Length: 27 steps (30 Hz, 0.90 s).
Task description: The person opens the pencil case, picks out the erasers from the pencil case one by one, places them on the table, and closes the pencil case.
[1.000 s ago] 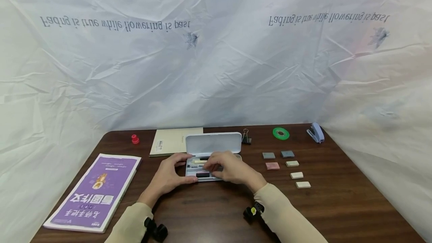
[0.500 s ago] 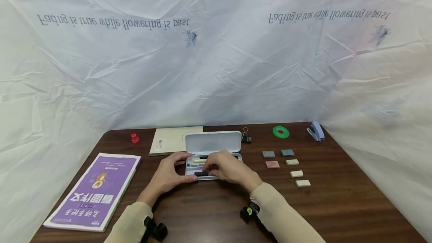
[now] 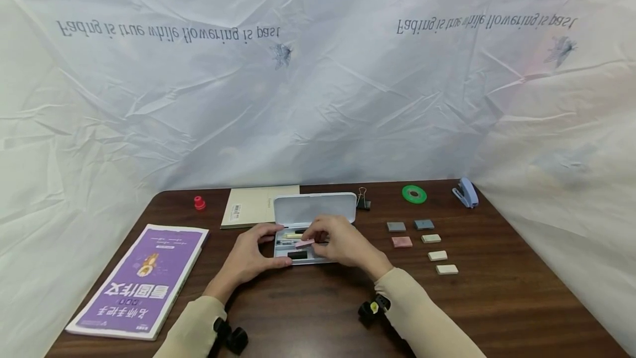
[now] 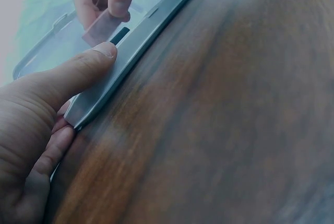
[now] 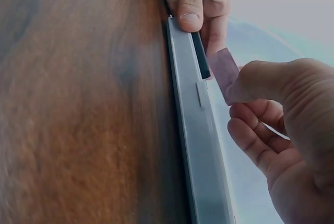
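A white pencil case (image 3: 315, 210) lies on the table with its lid raised. My left hand (image 3: 247, 254) grips the case's left end, thumb at the near rim and fingers at the far side. Between thumb and fingers my right hand (image 3: 343, 245) pinches a pink eraser (image 3: 305, 243), held tilted over the case's tray; the right wrist view shows the eraser (image 5: 224, 72) beside the near wall. Inside the tray are a black bar-shaped thing (image 3: 298, 255) by the left thumb and a pale yellow pen (image 3: 292, 236). The right hand hides the tray's right part.
Right of the case lie a pink eraser (image 3: 402, 242), two grey blocks (image 3: 396, 227) and several white erasers (image 3: 438, 256). Farther back are a binder clip (image 3: 364, 202), green tape (image 3: 414, 194) and a stapler (image 3: 466, 193). A purple book (image 3: 139, 283), a beige notebook (image 3: 248, 209) and a red object (image 3: 199, 203) are left.
The right hand's fingers were down in the tray; now they have come up a little with the pink eraser showing between them. My left hand has stayed on the case.
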Each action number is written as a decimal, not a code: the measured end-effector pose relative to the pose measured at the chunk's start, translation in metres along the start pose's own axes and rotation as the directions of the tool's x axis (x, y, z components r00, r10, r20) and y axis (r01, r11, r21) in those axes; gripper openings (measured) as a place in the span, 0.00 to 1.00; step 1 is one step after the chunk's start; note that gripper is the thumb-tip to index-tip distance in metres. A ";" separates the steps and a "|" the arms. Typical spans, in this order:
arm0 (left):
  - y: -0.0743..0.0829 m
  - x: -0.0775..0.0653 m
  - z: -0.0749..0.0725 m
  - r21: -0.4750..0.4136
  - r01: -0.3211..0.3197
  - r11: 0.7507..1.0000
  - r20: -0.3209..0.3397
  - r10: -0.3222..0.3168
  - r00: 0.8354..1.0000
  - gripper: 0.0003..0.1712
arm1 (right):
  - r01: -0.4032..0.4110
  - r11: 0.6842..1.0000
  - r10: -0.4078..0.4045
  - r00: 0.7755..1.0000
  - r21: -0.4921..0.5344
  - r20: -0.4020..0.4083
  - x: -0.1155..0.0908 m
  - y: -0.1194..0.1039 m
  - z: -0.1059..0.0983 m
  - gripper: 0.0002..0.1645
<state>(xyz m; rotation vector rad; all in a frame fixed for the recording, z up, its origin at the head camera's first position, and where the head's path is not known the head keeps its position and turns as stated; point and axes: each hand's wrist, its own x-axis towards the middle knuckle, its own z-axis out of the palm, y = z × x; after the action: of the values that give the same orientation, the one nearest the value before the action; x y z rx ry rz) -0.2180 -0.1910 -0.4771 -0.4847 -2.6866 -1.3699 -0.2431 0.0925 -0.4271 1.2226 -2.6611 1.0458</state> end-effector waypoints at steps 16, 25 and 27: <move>0.003 -0.001 0.003 -0.007 0.003 1.000 -0.003 -0.003 1.000 0.49 | -0.029 0.998 0.036 0.989 0.049 -0.146 -0.047 0.009 -0.052 0.19; 0.002 -0.002 0.001 0.006 0.011 1.000 -0.006 -0.011 1.000 0.49 | -0.141 0.989 0.122 0.959 -0.055 -0.255 -0.109 0.039 -0.091 0.21; 0.001 -0.002 0.001 0.008 0.015 1.000 -0.004 -0.015 1.000 0.49 | -0.177 0.982 0.154 0.951 -0.064 -0.266 -0.121 0.045 -0.095 0.20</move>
<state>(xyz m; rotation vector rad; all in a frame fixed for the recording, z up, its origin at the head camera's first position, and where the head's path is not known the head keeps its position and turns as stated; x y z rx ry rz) -0.2158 -0.1903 -0.4773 -0.4616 -2.6969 -1.3614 -0.2124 0.2492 -0.4141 0.7941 -2.6051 1.0173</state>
